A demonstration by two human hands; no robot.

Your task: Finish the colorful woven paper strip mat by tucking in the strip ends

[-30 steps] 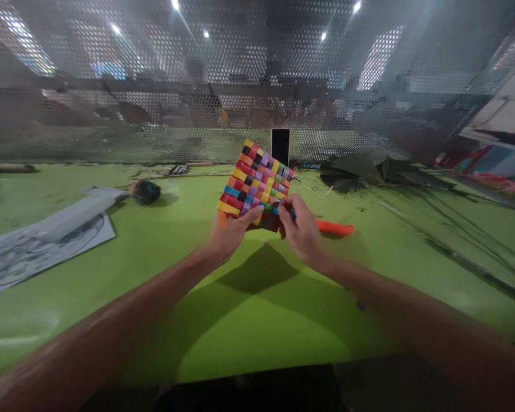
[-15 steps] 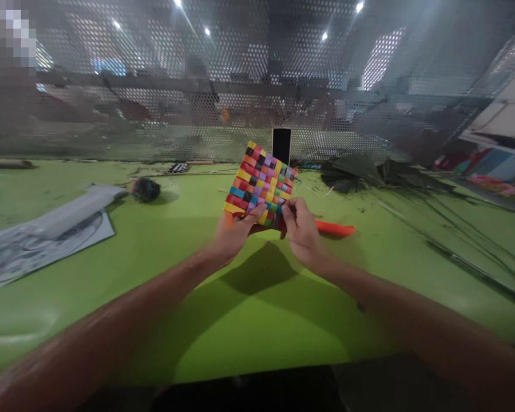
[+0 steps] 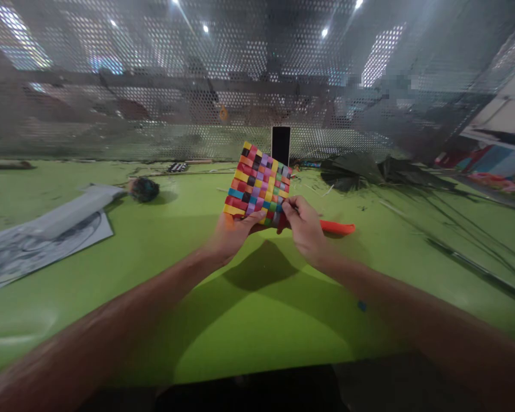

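Observation:
A woven square of many-coloured strips is held up above the green table, tilted with its face toward me. My left hand grips its lower left edge, thumb lying over the front and the other fingers hidden behind. At the lower right corner my right hand pinches the edge between thumb and fingers. Just beyond the right hand an orange-red object, long and narrow, lies on the table, partly covered by that hand.
A phone-like dark panel stands upright against the perforated metal screen. Dark dried palm leaves with long stems lie at right. To the left are a dark round ball and a printed sheet under a pale roll.
The woven square has shifted slightly left and turned a little more toward me. Both hands keep hold of it, the right thumb still at its lower right corner.

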